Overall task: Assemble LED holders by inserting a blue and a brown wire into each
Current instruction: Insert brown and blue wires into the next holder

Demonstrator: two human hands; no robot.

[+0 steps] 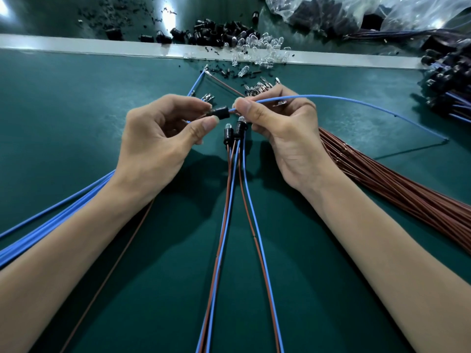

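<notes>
The green table (76, 110) carries blue wires (51, 220) at left, a brown wire bundle (407, 194) at right, and black holders (216, 31) and clear LEDs (265, 49) at the far edge.

Both bare forearms reach forward and converge. The left hand (158, 131) pinches a black holder (218, 112) between thumb and forefinger. Just beside it, the right hand (277, 126) pinches a blue wire (344, 99), fingers curled.

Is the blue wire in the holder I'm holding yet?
Just entering: the blue wire, pinched by the right hand, meets the end of the black holder in the left hand. Whether it is seated: cannot tell.
</notes>
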